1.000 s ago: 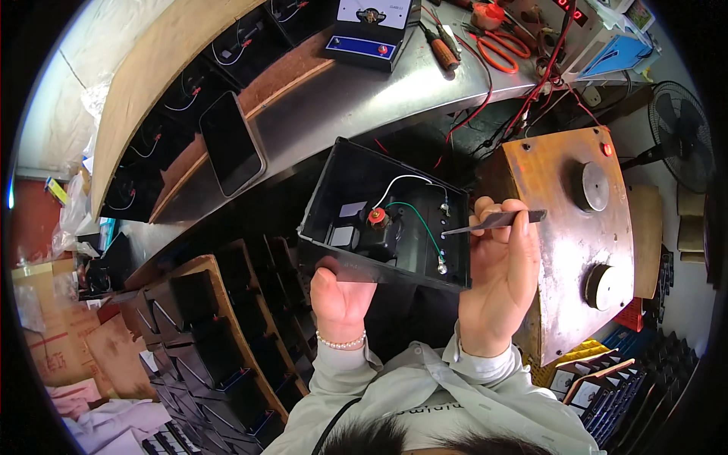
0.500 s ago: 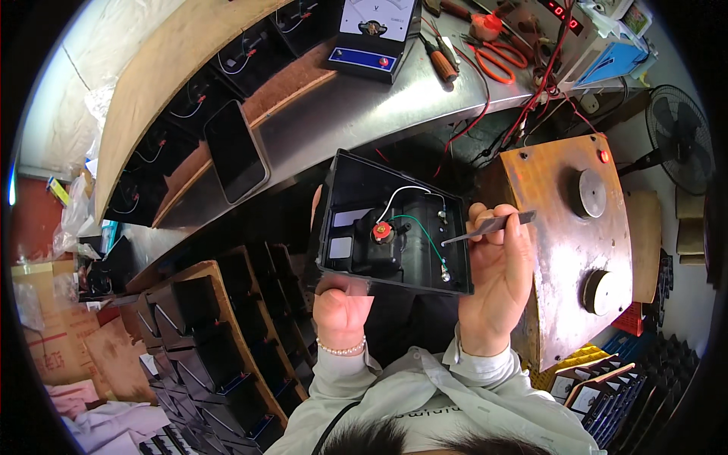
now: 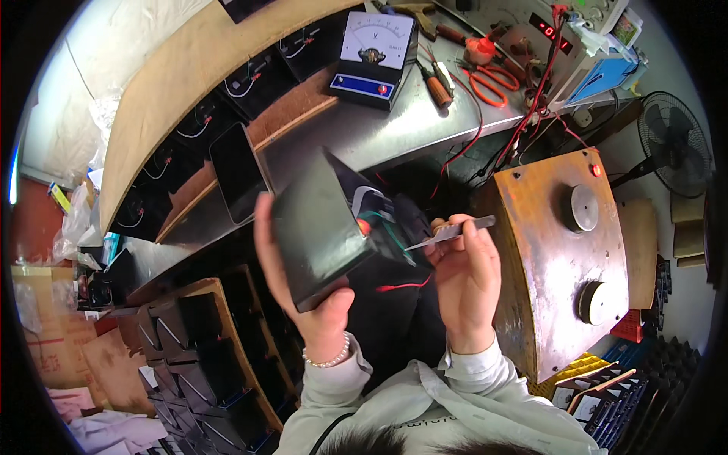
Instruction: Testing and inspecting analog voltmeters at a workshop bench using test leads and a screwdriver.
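A black plastic meter housing (image 3: 315,235) is tilted in my left hand (image 3: 324,322), its fingers along the left side and thumb at the lower edge. Its open inside faces right, partly hidden by its own wall. A red terminal (image 3: 364,227) and a green wire (image 3: 398,243) show inside. A red wire (image 3: 406,287) hangs by the lower edge. My right hand (image 3: 470,292) pinches metal tweezers (image 3: 459,230) between thumb and fingers. Their thin tip points left into the housing, near the green wire; I cannot tell whether they touch.
On the metal bench stand a finished-looking voltmeter (image 3: 371,61), an orange-handled screwdriver (image 3: 436,87) and orange-handled scissors (image 3: 489,83). A wooden rack (image 3: 292,117) holds several black housings. A dark phone-like slab (image 3: 236,171) leans there. Right is a metal-topped box (image 3: 561,265) with two round knobs.
My left hand has turned the housing so its outer wall faces up and its inside faces right. My right hand with the tweezers has moved left. The red wire now shows below.
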`<move>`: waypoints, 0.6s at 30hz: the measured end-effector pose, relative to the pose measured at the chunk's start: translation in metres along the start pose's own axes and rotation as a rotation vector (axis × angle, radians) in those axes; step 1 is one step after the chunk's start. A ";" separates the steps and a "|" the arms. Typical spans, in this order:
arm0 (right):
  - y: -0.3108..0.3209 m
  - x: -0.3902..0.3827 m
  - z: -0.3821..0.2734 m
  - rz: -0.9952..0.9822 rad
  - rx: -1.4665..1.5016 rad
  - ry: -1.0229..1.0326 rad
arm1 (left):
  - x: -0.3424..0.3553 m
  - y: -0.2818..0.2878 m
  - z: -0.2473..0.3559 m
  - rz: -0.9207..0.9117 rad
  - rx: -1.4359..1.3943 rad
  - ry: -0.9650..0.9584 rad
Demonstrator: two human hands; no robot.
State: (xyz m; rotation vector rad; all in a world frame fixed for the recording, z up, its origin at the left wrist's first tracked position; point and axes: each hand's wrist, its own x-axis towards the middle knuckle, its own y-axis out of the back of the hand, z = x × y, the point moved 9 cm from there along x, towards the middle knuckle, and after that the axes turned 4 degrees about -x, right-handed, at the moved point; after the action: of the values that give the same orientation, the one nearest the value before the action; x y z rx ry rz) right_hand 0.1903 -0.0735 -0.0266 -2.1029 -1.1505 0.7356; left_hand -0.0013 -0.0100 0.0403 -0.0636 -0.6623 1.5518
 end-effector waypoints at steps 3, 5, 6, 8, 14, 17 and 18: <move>0.003 0.009 0.000 0.003 0.026 -0.046 | 0.027 -0.017 0.053 0.014 0.402 -0.412; 0.001 0.014 -0.011 -0.074 -0.201 0.077 | 0.046 -0.029 0.068 -0.096 0.800 -0.560; -0.004 0.016 -0.013 -0.106 -0.290 0.098 | 0.058 -0.031 0.063 -0.053 0.804 -0.427; -0.018 0.014 -0.003 -0.143 -0.511 0.083 | 0.072 -0.038 0.052 0.026 1.089 -0.322; -0.054 0.011 0.051 -0.412 -0.444 -0.158 | 0.103 -0.038 0.001 -0.014 1.475 0.049; -0.040 0.029 0.054 -0.332 -0.331 -0.225 | 0.098 -0.049 -0.006 -0.190 1.351 0.013; -0.035 0.035 0.047 -0.268 -0.318 -0.195 | 0.097 -0.049 -0.009 -0.233 1.277 0.024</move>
State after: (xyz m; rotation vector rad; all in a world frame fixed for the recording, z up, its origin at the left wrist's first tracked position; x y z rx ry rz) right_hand 0.1547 -0.0161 -0.0376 -2.0998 -1.7146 0.6759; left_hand 0.0348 0.0804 0.0885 0.9102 0.4116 1.4909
